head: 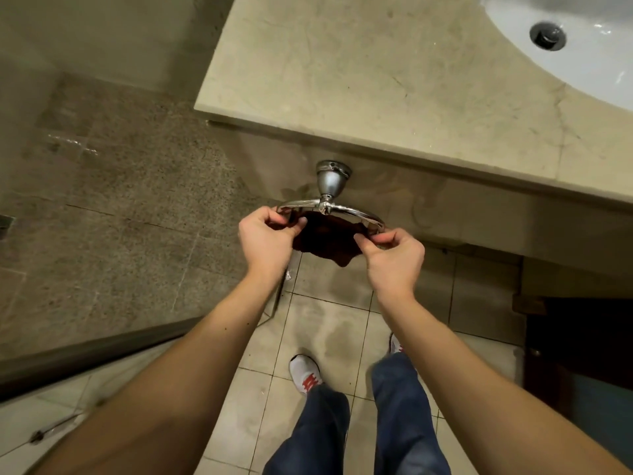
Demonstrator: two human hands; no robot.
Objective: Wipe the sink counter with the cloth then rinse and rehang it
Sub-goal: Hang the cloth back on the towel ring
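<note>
Head view, looking steeply down. Dark brown cloth (pixel 325 240) hangs at the chrome towel ring (pixel 346 210), which is fixed by a round metal mount (pixel 331 176) to the front face of the vanity, below the near edge of the beige stone worktop (pixel 342 80). Cloth lies just beneath the ring's bar, its lower corner drooping towards the floor; whether it passes fully through the ring cannot be told. Left hand (pixel 267 238): fingers curled, thumb and fingertips pinching the cloth's left edge right at the ring's left end. Right hand (pixel 394 258): fingers curled likewise, pinching the cloth's right edge beside the ring's right end. Both forearms reach forward from the near edge of the frame. White sink basin (pixel 582 73) with a dark drain (pixel 547 36) sits at the far right of the worktop. Pale tiled floor (pixel 325 320) below; blue jeans (pixel 400 399) and a white-and-red shoe (pixel 306 373) near. Speckled stone floor (pixel 120 200) at left.
</note>
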